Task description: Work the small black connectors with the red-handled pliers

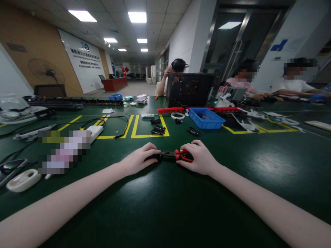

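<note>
My right hand (199,156) is closed round the red and black handles of a pair of pliers (181,154), whose jaws point left. In my left hand (141,158) the fingers pinch a small black part (152,156), mostly hidden by the fingers. The plier jaws reach the right end of this part; whether they grip it I cannot tell. Both hands are low over the green table (165,206). Beyond them lie several small black parts (158,130), and another black part (193,131) sits further right.
A blue bin (207,119) holds dark pieces. Behind it stand a red strip (170,110) and a large black case (191,90). A power strip (94,133) and cables lie to the left. Yellow tape (150,136) marks the table. Several people sit across and to the right.
</note>
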A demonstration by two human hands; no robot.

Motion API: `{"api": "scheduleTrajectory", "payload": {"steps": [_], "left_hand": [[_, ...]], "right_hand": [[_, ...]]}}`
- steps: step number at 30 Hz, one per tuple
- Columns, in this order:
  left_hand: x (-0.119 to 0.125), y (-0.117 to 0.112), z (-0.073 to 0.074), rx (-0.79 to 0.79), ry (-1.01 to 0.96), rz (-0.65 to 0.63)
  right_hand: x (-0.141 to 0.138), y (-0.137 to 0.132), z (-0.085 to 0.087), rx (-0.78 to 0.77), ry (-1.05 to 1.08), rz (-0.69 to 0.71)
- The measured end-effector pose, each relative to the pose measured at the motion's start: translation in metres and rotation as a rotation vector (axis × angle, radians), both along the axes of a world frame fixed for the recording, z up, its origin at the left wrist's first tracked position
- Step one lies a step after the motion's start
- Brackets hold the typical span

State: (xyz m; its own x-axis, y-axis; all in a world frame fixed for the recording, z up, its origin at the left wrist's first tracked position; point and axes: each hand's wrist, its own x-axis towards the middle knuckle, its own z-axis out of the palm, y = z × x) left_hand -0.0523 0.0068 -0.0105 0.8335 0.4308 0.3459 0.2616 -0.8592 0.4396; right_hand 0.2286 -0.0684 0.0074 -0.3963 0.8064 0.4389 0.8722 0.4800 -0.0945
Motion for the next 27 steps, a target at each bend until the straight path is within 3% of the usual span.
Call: {"api": "scheduleTrajectory", "payload": {"steps": [27], "left_hand": [[0.001,0.0003,0.0004,-0.044,0.012,0.005]], "right_hand": [[-0.0009,-0.0026,0.0012,-0.109,-0.004,-0.035]]}}
